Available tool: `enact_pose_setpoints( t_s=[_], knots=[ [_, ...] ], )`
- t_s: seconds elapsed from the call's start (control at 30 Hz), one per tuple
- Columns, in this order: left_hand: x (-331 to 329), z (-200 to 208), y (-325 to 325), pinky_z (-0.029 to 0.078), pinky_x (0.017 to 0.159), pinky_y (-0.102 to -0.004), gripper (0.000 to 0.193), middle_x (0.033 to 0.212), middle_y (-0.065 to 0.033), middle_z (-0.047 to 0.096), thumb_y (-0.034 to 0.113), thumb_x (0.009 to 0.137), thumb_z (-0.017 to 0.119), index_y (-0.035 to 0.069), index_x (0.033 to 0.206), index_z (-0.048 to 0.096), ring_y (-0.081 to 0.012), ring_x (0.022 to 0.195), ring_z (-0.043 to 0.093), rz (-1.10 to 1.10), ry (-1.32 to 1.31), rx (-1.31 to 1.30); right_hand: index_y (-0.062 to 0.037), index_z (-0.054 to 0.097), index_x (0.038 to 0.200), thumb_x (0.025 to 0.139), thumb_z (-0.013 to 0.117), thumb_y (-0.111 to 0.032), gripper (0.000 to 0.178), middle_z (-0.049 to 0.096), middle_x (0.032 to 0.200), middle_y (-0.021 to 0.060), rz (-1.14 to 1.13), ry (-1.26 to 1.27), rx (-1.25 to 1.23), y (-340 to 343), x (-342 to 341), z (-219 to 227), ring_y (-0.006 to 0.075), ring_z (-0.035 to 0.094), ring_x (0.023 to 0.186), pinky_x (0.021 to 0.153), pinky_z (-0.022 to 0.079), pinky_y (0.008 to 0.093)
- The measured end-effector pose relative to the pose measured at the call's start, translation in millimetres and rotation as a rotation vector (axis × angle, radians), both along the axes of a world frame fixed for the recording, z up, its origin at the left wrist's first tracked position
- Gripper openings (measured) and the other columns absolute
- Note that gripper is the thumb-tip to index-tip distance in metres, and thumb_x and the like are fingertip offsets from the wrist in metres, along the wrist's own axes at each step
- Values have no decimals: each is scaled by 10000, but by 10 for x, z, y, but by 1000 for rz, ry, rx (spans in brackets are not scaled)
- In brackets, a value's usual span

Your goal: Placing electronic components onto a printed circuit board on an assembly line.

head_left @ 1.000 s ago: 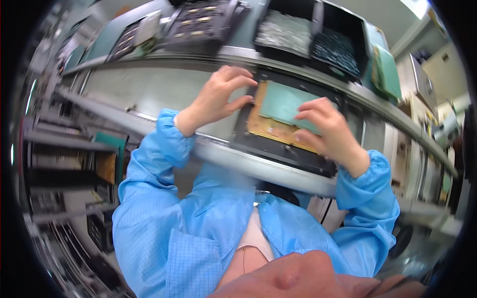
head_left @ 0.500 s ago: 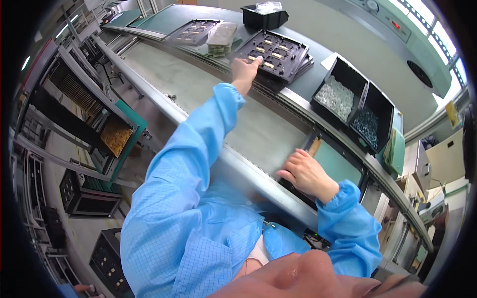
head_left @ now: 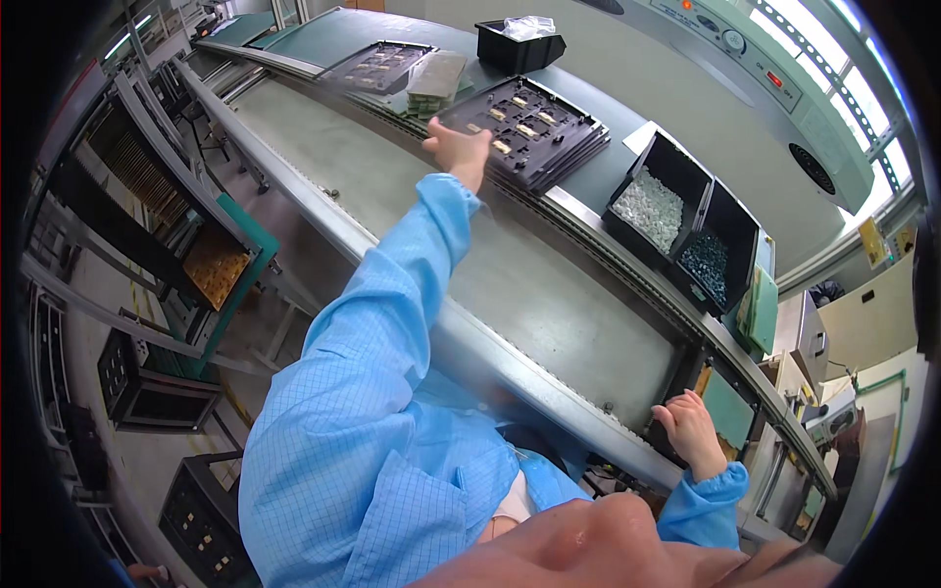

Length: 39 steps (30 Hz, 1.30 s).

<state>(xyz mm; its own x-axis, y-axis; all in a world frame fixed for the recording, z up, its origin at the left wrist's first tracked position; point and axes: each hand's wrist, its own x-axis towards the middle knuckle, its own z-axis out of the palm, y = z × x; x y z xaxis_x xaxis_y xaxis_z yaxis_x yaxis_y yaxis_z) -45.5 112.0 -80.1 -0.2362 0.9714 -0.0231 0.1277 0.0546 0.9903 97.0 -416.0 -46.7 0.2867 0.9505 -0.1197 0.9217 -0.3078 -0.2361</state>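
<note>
My left hand (head_left: pixel 459 152) reaches to the far side of the conveyor and grips the near left corner of the top black fixture tray (head_left: pixel 564 132), its thumb over the rim. That tray lies on a stack of similar ones and carries small cream-coloured parts. Lower right, my right hand (head_left: pixel 689 431) has its fingers curled at the left end of a black frame (head_left: pixel 686 367) with a green board (head_left: pixel 727 412) in it. The frame rests on the conveyor (head_left: pixel 534 314). The fingertips of both hands are partly hidden.
Behind the conveyor are a bin of whitish small parts (head_left: pixel 649 208), a bin of dark blue parts (head_left: pixel 706 265), a stack of boards (head_left: pixel 436 83), another black tray (head_left: pixel 377 67) and a black box with clear plastic (head_left: pixel 520 47). A rack (head_left: pixel 147 206) stands left.
My right hand and the black frame with the green board have moved right along the conveyor. My left hand has shifted left along the top tray's edge. The view has shifted slightly.
</note>
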Motion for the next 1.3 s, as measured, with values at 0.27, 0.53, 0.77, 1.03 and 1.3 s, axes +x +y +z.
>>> enact_pose_setpoints(
  t_s=[0.27, 0.53, 0.77, 1.03, 1.3],
  knots=[
    [-1097, -312, -123, 540, 623, -340, 776, 1034, -134, 583, -64, 645, 708, 0, 1325, 339, -213, 812, 624, -269, -714, 0, 12, 687, 758, 951, 593, -268, 353, 659, 764, 187, -145, -141, -209, -18, -29, 63, 359, 618, 816, 895, 455, 447],
    [-2128, -27, -1068, 603, 800, -433, 890, 1115, -212, 623, -128, 766, 676, 67, 1497, 207, -287, 909, 685, -627, -780, -167, -19, 579, 1277, 1034, 505, -336, 406, 668, 1141, 117, -241, 891, 516, 1164, -321, -311, 168, 632, 1039, 894, 502, 315],
    [-1274, -329, -1385, 615, 793, -395, 782, 1096, -217, 628, -124, 782, 666, 21, 1457, 300, -262, 898, 691, -973, -802, -333, -13, 599, 1201, 1035, 480, -396, 434, 702, 1023, 75, -491, 1464, 456, 1229, -235, -621, 146, 689, 794, 673, 576, 273],
    [-516, -562, -1341, 622, 749, -374, 736, 1050, -195, 635, -138, 780, 631, 9, 1438, 335, -228, 857, 687, -1149, -623, -441, 2, 561, 1183, 1036, 499, -222, 274, 680, 1054, 70, -692, 1380, 553, 713, -101, -952, 143, 670, 886, 776, 564, 287],
    [-361, -586, -1296, 618, 758, -388, 748, 1041, -190, 638, -129, 756, 637, 19, 1434, 357, -245, 856, 687, -1188, -522, -540, -21, 555, 1146, 1025, 532, -249, 259, 657, 949, 28, -762, 1376, 622, 623, -211, -914, 98, 630, 759, 596, 503, 244]
  ],
)
